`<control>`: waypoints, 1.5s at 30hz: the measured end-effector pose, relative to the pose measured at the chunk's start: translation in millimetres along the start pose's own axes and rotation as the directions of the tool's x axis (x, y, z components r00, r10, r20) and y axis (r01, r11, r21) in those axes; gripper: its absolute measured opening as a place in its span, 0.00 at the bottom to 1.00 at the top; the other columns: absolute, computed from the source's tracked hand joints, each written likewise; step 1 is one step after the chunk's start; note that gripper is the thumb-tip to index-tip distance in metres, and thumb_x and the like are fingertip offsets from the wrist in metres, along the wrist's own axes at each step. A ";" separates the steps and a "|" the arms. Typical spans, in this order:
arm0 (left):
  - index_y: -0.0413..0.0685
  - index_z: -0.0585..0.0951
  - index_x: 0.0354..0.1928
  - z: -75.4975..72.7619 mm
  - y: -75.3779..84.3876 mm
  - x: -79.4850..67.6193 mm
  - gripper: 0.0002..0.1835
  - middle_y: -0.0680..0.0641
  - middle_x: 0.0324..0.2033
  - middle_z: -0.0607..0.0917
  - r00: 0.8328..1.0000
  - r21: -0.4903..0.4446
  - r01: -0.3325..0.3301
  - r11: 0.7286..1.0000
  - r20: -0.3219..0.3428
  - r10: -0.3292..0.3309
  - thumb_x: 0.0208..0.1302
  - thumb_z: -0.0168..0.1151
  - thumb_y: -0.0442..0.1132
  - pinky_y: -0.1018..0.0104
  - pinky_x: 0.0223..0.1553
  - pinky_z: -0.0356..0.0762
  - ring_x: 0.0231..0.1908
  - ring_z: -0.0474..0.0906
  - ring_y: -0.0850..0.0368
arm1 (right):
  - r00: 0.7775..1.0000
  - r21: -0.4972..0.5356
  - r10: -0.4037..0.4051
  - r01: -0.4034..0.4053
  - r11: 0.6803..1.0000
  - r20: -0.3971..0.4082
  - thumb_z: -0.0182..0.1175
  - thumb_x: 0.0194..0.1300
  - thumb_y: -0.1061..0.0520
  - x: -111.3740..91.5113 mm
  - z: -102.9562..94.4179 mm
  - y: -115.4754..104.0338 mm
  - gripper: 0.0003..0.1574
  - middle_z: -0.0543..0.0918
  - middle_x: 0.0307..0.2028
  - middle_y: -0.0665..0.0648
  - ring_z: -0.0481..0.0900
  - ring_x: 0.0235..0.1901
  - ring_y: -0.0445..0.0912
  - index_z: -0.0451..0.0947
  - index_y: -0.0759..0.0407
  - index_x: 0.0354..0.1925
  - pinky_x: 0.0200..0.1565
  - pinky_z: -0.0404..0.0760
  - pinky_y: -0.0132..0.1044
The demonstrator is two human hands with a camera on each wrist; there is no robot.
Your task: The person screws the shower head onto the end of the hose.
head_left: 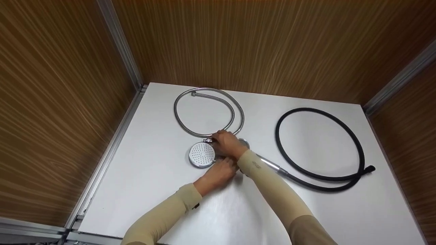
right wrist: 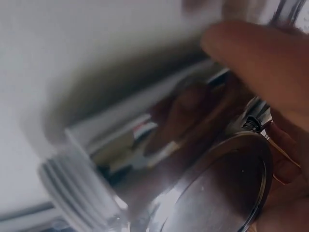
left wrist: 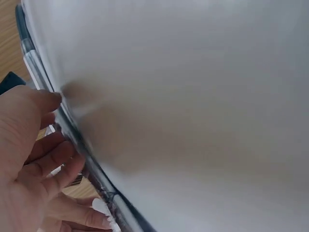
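Observation:
In the head view my right hand [head_left: 229, 143] crosses over my left hand [head_left: 221, 172]. The right hand grips a shiny chrome fitting [right wrist: 145, 140] with a threaded end and a round disc on its side, seen close in the right wrist view. A chrome tube [head_left: 270, 164] joined to a black hose runs under the hands. Thumb and curled fingers of the left hand [left wrist: 29, 145] hold it at its edge. Just left of the hands lies a round shower head [head_left: 202, 154] with a white dotted face. The contact area is hidden from above.
A coiled metal shower hose [head_left: 175, 109] lies behind the hands. The black hose [head_left: 361, 149] loops at the right. All rest on a white tabletop [head_left: 143, 177], with wood-patterned walls [head_left: 238, 44] at the back and both sides.

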State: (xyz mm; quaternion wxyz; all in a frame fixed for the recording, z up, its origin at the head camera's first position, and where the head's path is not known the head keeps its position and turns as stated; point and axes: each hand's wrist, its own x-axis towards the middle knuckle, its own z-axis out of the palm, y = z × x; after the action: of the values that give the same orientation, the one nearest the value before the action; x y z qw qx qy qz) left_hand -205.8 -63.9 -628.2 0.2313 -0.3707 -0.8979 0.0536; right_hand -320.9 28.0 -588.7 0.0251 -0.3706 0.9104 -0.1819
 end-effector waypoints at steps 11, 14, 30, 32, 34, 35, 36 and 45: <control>0.47 0.82 0.44 -4.7 -6.0 4.6 0.08 0.49 0.38 0.84 0.995 -0.057 0.079 0.995 0.061 -0.076 0.71 0.64 0.43 0.59 0.47 0.80 0.40 0.80 0.52 | 0.998 -0.001 0.033 -0.033 0.999 0.061 0.63 0.72 0.62 9.1 -1.9 1.1 0.13 0.90 0.46 0.63 0.87 0.48 0.59 0.86 0.65 0.51 0.57 0.84 0.51; 0.47 0.83 0.43 -2.9 -4.9 5.1 0.09 0.49 0.38 0.85 0.992 -0.060 0.101 0.993 0.079 -0.096 0.70 0.65 0.44 0.59 0.47 0.80 0.40 0.81 0.52 | 0.997 -0.016 0.032 -0.031 0.999 0.075 0.63 0.73 0.60 9.7 0.3 2.5 0.12 0.90 0.47 0.64 0.88 0.49 0.59 0.86 0.65 0.51 0.57 0.84 0.50; 0.49 0.83 0.48 -5.8 -19.4 -1.2 0.07 0.46 0.41 0.86 0.985 -0.138 0.118 0.983 0.143 -0.098 0.74 0.59 0.39 0.60 0.44 0.84 0.40 0.83 0.52 | 0.999 -0.057 -0.002 0.005 0.998 0.046 0.64 0.73 0.59 8.2 2.5 5.6 0.10 0.88 0.41 0.63 0.86 0.43 0.59 0.87 0.63 0.48 0.50 0.84 0.55; 0.48 0.81 0.49 -10.1 -25.5 -3.5 0.07 0.45 0.41 0.85 0.981 -0.157 0.134 0.979 0.164 -0.108 0.76 0.58 0.39 0.60 0.39 0.85 0.38 0.83 0.52 | 0.999 -0.011 0.009 -0.008 1.000 0.039 0.65 0.73 0.60 7.0 0.6 6.0 0.12 0.88 0.43 0.63 0.86 0.44 0.59 0.85 0.64 0.51 0.52 0.84 0.55; 0.47 0.79 0.50 -13.1 -32.1 -6.3 0.07 0.44 0.42 0.84 0.977 -0.157 0.149 0.976 0.174 -0.121 0.77 0.58 0.39 0.60 0.35 0.84 0.37 0.83 0.51 | 0.999 0.027 0.024 -0.025 0.999 0.039 0.65 0.72 0.61 5.6 -1.2 6.7 0.13 0.89 0.44 0.63 0.87 0.46 0.59 0.84 0.64 0.52 0.54 0.84 0.54; 0.47 0.79 0.50 -14.3 -35.7 -7.8 0.07 0.44 0.42 0.84 0.976 -0.157 0.159 0.975 0.174 -0.131 0.77 0.58 0.40 0.59 0.35 0.84 0.37 0.83 0.51 | 0.999 0.041 0.027 -0.028 0.999 0.043 0.65 0.72 0.61 4.9 -2.1 7.1 0.12 0.89 0.44 0.63 0.87 0.46 0.58 0.83 0.64 0.52 0.54 0.84 0.53; 0.47 0.78 0.50 -14.9 -39.1 -9.7 0.06 0.44 0.42 0.83 0.975 -0.150 0.165 0.975 0.173 -0.138 0.76 0.59 0.39 0.59 0.35 0.84 0.38 0.83 0.51 | 0.999 0.049 0.026 -0.028 0.998 0.047 0.65 0.73 0.61 4.3 -2.7 7.6 0.13 0.89 0.44 0.63 0.87 0.46 0.58 0.83 0.63 0.52 0.55 0.84 0.53; 0.46 0.76 0.50 -19.0 -61.8 -28.4 0.08 0.44 0.41 0.83 0.968 -0.181 0.231 0.956 0.141 -0.207 0.73 0.63 0.36 0.56 0.40 0.82 0.41 0.81 0.48 | 0.999 0.074 -0.008 0.004 0.997 0.050 0.65 0.74 0.60 -2.5 -6.8 8.4 0.14 0.90 0.46 0.61 0.88 0.48 0.55 0.82 0.62 0.55 0.55 0.84 0.49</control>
State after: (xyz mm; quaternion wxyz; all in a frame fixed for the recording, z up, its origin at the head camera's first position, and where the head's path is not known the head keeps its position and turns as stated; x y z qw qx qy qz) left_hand -219.2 -129.3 -605.4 0.1434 -0.2860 -0.9466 -0.0390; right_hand -325.9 37.4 -585.5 0.0609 -0.3765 0.9011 -0.2061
